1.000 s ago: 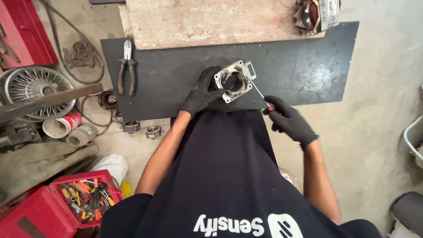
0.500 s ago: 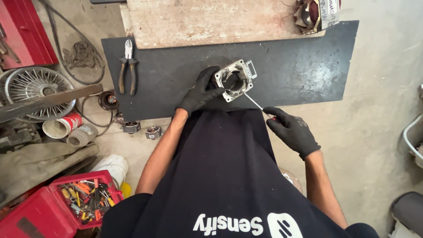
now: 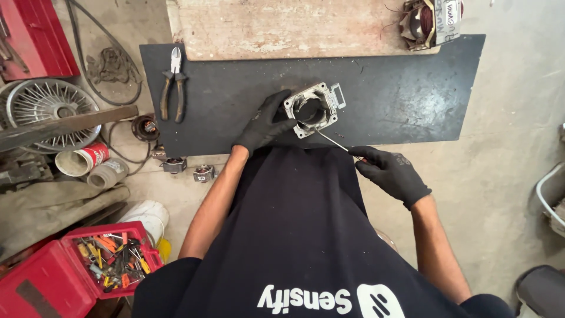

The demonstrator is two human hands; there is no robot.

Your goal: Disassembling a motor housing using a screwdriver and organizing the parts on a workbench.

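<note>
A square silver metal housing with a round opening lies on a black mat. My left hand, in a black glove, grips the housing's left side. My right hand, also gloved, holds a thin screwdriver whose tip reaches into the housing's opening from the lower right.
Pliers lie on the mat's left end. A wooden board and a wound motor part sit behind the mat. A red box of tools, a fan guard, cans and small parts lie on the floor at left.
My right hand has drawn back to the right and downward with the screwdriver, its tip still at the housing. My left hand has stayed on the housing.
</note>
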